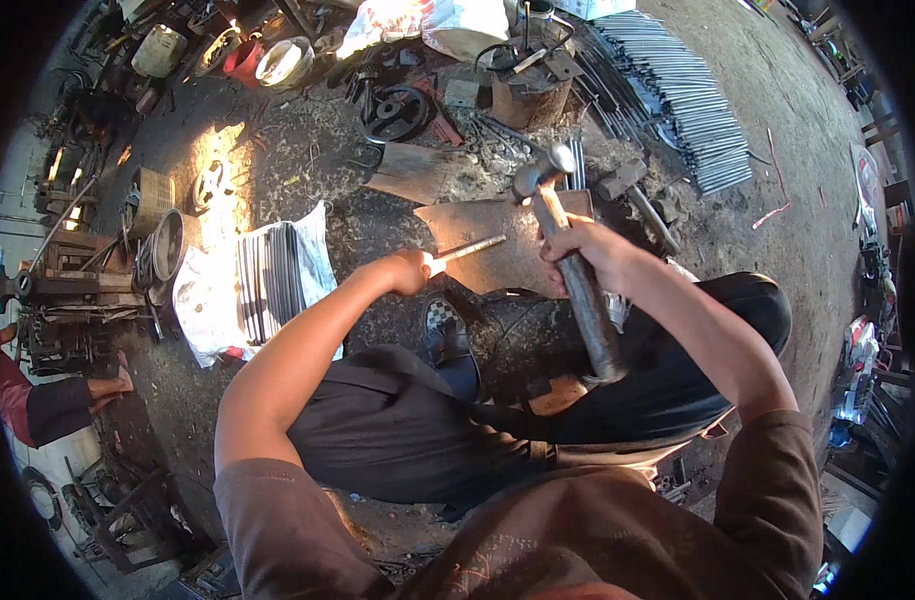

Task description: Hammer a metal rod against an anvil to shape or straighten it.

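The person is sitting low on the workshop floor with knees bent, and everything here is arranging itself around the flat metal plate lying on the ground in front of them. The left hand is closing tight around a thin rod, a chisel or punch as far as I can tell, and is holding it slanted so that its tip is resting on the near left part of the plate. The right hand is gripping the shaft of a heavy hammer, fingers wrapped fully round it; the hammer head is hanging above the far edge of the plate, and the long dark handle is running back from the plate toward the person's lap.

Just behind the plate, on its far left, a smaller wedge-shaped piece of sheet metal is lying flat. Farther behind that, a dark pulley wheel is sitting on the dirt, and a rusty stump-like block is standing behind the plate's far edge. To the far right of the plate a big fan of bright steel rods is spreading across the ground. Left of the plate, a white sack is lying open with dark curved strips on it. Directly on the near side of the plate, the person's dark shoe is planted on the floor.
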{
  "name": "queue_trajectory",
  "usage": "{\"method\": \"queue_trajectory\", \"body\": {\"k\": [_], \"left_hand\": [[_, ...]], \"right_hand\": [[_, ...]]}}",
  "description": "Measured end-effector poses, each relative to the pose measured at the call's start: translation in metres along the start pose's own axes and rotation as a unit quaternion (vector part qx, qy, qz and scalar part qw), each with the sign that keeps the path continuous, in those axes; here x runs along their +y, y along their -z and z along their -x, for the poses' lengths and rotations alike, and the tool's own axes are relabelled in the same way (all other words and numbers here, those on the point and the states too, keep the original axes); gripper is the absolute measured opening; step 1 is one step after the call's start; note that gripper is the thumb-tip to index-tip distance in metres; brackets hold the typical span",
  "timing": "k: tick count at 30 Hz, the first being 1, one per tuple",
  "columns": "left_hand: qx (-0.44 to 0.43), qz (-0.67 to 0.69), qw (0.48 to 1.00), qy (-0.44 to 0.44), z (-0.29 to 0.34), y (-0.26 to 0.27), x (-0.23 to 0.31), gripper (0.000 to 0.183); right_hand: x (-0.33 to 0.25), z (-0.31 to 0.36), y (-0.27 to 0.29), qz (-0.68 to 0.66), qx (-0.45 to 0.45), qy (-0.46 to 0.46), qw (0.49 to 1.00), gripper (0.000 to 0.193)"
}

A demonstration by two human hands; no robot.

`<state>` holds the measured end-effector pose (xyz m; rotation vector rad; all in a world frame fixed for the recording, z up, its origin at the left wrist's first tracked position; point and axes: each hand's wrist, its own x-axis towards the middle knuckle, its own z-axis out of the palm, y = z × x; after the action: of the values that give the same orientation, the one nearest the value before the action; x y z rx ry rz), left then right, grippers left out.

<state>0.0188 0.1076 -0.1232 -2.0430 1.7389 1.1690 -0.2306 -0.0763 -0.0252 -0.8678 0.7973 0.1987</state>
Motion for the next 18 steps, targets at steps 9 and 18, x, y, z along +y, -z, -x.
{"method": "queue_trajectory", "body": {"k": [9, 18], "left_hand": [[-0.01, 0.109, 0.989, 0.101, -0.002, -0.004, -0.001, 0.052], [0.013, 0.081, 0.995, -0.057, -0.023, -0.039, -0.039, 0.044]], "right_hand": [[0.021, -0.021, 0.018, 0.116, 0.06, -0.015, 0.991, 0.02], [0.017, -0.025, 0.004, 0.202, 0.107, 0.051, 0.972, 0.03]]}}
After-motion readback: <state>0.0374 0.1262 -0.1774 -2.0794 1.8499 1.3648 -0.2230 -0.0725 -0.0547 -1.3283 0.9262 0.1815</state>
